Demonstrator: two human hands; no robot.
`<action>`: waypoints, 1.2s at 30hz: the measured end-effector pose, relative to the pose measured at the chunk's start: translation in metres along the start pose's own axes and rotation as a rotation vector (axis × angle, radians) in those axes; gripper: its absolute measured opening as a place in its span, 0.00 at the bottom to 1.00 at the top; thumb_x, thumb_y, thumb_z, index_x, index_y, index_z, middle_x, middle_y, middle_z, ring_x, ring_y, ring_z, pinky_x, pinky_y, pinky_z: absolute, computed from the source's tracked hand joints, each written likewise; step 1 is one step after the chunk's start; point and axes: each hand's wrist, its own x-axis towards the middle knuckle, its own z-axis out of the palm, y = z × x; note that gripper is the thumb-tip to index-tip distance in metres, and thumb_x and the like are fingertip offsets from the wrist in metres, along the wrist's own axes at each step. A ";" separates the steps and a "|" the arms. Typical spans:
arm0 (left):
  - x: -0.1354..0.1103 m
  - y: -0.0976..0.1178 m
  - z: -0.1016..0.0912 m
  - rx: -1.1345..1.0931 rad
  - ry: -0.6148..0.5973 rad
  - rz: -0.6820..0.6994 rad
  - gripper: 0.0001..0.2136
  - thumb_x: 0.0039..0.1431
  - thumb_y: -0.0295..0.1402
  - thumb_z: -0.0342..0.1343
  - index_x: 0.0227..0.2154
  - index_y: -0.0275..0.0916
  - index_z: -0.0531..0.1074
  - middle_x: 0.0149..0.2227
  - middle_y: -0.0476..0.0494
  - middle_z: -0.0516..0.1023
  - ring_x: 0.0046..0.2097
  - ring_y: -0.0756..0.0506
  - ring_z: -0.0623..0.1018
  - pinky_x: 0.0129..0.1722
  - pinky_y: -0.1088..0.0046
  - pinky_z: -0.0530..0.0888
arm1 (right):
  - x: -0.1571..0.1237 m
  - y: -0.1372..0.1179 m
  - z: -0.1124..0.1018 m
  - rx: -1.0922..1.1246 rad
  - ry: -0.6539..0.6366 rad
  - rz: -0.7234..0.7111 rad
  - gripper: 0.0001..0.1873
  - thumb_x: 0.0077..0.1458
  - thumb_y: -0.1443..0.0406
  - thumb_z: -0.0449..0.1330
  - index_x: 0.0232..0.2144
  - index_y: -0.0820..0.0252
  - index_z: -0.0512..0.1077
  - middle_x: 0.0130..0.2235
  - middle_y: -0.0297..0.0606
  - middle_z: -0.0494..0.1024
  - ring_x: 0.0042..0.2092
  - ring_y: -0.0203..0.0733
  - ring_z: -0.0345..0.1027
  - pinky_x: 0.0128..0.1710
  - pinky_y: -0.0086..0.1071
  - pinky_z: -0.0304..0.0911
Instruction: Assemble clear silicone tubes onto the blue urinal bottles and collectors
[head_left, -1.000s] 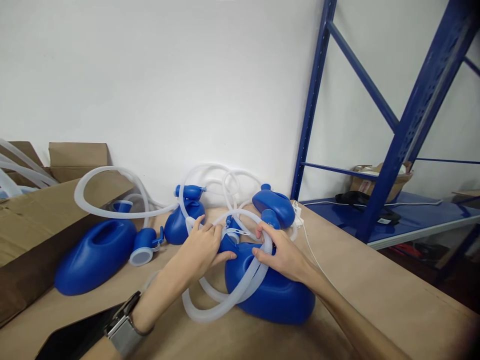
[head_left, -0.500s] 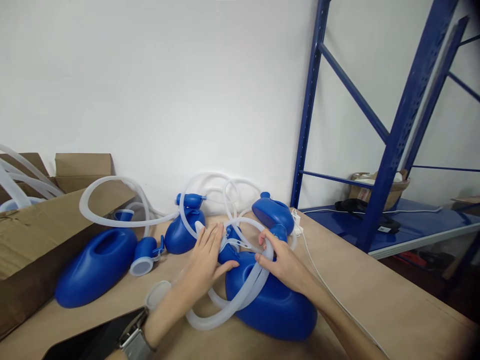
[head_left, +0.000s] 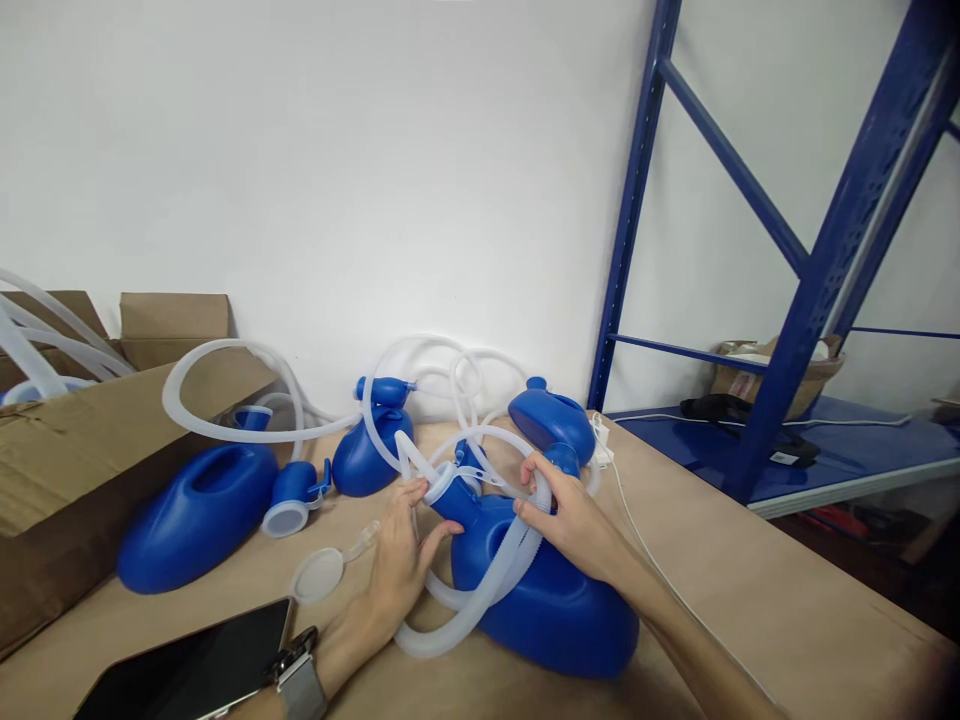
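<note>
In front of me a blue plastic urinal bottle [head_left: 559,625] with a handle hole lies on the table, its neck pointing up and left. My left hand [head_left: 401,545] grips that neck near the rim, thumb on the near side and fingertips at the white collar. A translucent hose [head_left: 442,640] is looped over the bottle, with one end at its mouth. My right hand [head_left: 566,515] is closed around the bunched hose, partly ribbed there, above the handle. A white strap with holes [head_left: 484,478] lies beside the neck.
Another blue bottle [head_left: 199,520] and a blue capped fitting [head_left: 289,500] lie to the left, near a cardboard box [head_left: 135,425] with hoses. More bottles [head_left: 551,415] stand by the wall. A translucent lid [head_left: 319,575], a phone [head_left: 187,665] and a white cable [head_left: 649,545] lie on the table.
My left hand has moved from over the bottle's mouth down and left to the side of its neck, uncovering the mouth and hose end. My right hand keeps holding the hose.
</note>
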 end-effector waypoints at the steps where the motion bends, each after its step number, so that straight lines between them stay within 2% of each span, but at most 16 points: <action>1: 0.001 0.002 -0.001 -0.011 -0.010 -0.009 0.15 0.65 0.45 0.56 0.48 0.45 0.62 0.48 0.42 0.76 0.54 0.39 0.79 0.54 0.53 0.77 | 0.000 -0.001 0.001 0.011 -0.002 0.007 0.09 0.53 0.61 0.57 0.35 0.54 0.61 0.25 0.26 0.60 0.27 0.37 0.55 0.30 0.32 0.53; 9: 0.019 0.012 -0.016 -0.047 -0.075 -0.020 0.20 0.59 0.50 0.61 0.43 0.42 0.65 0.41 0.43 0.78 0.45 0.40 0.81 0.46 0.58 0.79 | -0.003 -0.002 0.000 0.002 -0.014 -0.007 0.09 0.52 0.63 0.57 0.37 0.54 0.62 0.26 0.26 0.62 0.29 0.39 0.57 0.32 0.32 0.54; 12: 0.030 0.018 -0.025 -0.045 -0.162 -0.050 0.22 0.54 0.51 0.64 0.41 0.42 0.66 0.39 0.44 0.79 0.43 0.40 0.81 0.44 0.60 0.79 | -0.004 0.000 -0.002 0.017 -0.018 0.013 0.08 0.54 0.63 0.56 0.37 0.54 0.61 0.27 0.26 0.62 0.30 0.39 0.58 0.33 0.33 0.55; 14: 0.039 0.024 -0.031 -0.031 -0.219 -0.082 0.29 0.50 0.51 0.68 0.49 0.41 0.66 0.40 0.44 0.80 0.43 0.39 0.82 0.44 0.60 0.80 | -0.005 0.002 -0.002 0.001 -0.011 0.033 0.08 0.54 0.63 0.56 0.38 0.54 0.62 0.28 0.28 0.63 0.32 0.40 0.59 0.35 0.33 0.56; 17: 0.049 0.031 -0.036 0.015 -0.285 -0.137 0.42 0.49 0.52 0.68 0.64 0.43 0.59 0.45 0.41 0.82 0.47 0.37 0.82 0.46 0.58 0.80 | -0.006 0.004 -0.003 -0.009 -0.009 0.028 0.09 0.54 0.64 0.56 0.39 0.54 0.63 0.30 0.29 0.65 0.33 0.41 0.61 0.36 0.34 0.57; 21: 0.051 0.036 -0.032 -0.083 -0.373 -0.129 0.36 0.53 0.51 0.66 0.63 0.46 0.66 0.56 0.39 0.79 0.55 0.36 0.79 0.54 0.55 0.77 | -0.007 0.002 -0.003 -0.002 -0.010 -0.014 0.09 0.54 0.66 0.55 0.39 0.54 0.63 0.30 0.29 0.67 0.34 0.41 0.62 0.36 0.33 0.58; 25: 0.052 0.036 -0.029 -0.175 -0.368 -0.157 0.31 0.56 0.47 0.65 0.61 0.46 0.68 0.59 0.43 0.77 0.58 0.38 0.78 0.59 0.57 0.75 | -0.006 -0.003 -0.003 -0.021 -0.023 -0.034 0.09 0.52 0.66 0.55 0.38 0.54 0.63 0.30 0.29 0.67 0.35 0.42 0.62 0.36 0.33 0.58; 31: 0.057 0.036 -0.028 -0.123 -0.450 -0.191 0.29 0.56 0.47 0.63 0.60 0.44 0.71 0.55 0.43 0.81 0.49 0.38 0.82 0.52 0.61 0.77 | -0.005 -0.007 -0.002 -0.011 -0.054 -0.057 0.09 0.50 0.65 0.56 0.37 0.54 0.62 0.30 0.29 0.67 0.34 0.41 0.61 0.35 0.33 0.57; 34: 0.053 0.034 -0.026 -0.091 -0.397 -0.160 0.28 0.59 0.47 0.60 0.61 0.44 0.69 0.56 0.43 0.80 0.51 0.39 0.81 0.53 0.62 0.77 | -0.005 -0.006 -0.003 0.005 -0.063 -0.053 0.09 0.51 0.66 0.56 0.38 0.54 0.63 0.31 0.29 0.67 0.35 0.41 0.62 0.36 0.33 0.57; 36: 0.053 0.036 -0.028 -0.031 -0.395 -0.142 0.29 0.62 0.49 0.57 0.64 0.44 0.66 0.51 0.42 0.82 0.48 0.40 0.82 0.48 0.63 0.78 | -0.004 -0.004 -0.004 0.030 -0.068 -0.021 0.09 0.53 0.66 0.55 0.38 0.54 0.63 0.30 0.28 0.66 0.34 0.40 0.61 0.35 0.32 0.57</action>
